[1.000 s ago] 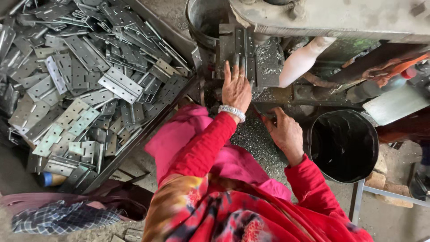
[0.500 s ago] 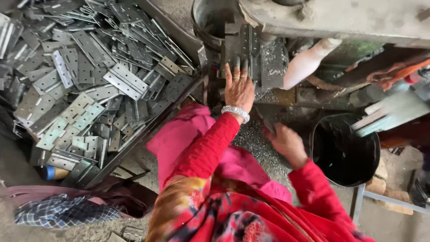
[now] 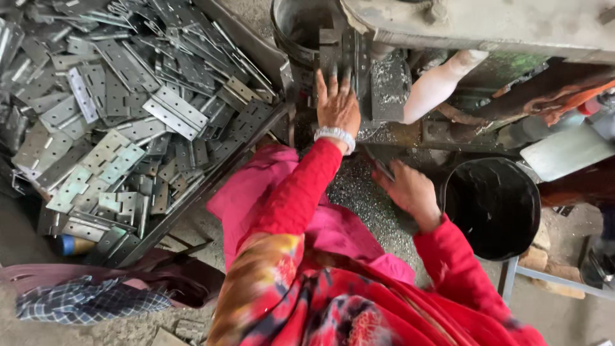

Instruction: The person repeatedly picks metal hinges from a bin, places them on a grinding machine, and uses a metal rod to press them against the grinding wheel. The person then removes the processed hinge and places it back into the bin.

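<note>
Nearest the camera are the red sleeves and a pink cloth [image 3: 269, 198] over the lap, and everything else is placed here against the black bucket [image 3: 492, 208] standing at the person's right. Just left of that bucket the right hand [image 3: 410, 191] lies palm down on a surface strewn with fine metal shavings [image 3: 359, 198]; its fingers are spread and loosely curled, and a thin dark strip [image 3: 379, 164] sits at its fingertips, though the blur makes it hard to tell whether the hand actually grips it. Farther out and left of the bucket, the left hand [image 3: 337, 106], with a white beaded bracelet [image 3: 334, 135] at the wrist, is open with fingers extended flat, pressing on a dark metal piece [image 3: 351, 61] set at the machine's work bed [image 3: 391, 83]. Beyond the bucket runs the grey machine body [image 3: 487, 25], with a pale handle [image 3: 439, 86] slanting down from it. Far to the left of the bucket, a tray [image 3: 211, 179] holds a heap of perforated metal hinge plates [image 3: 128, 115].
</note>
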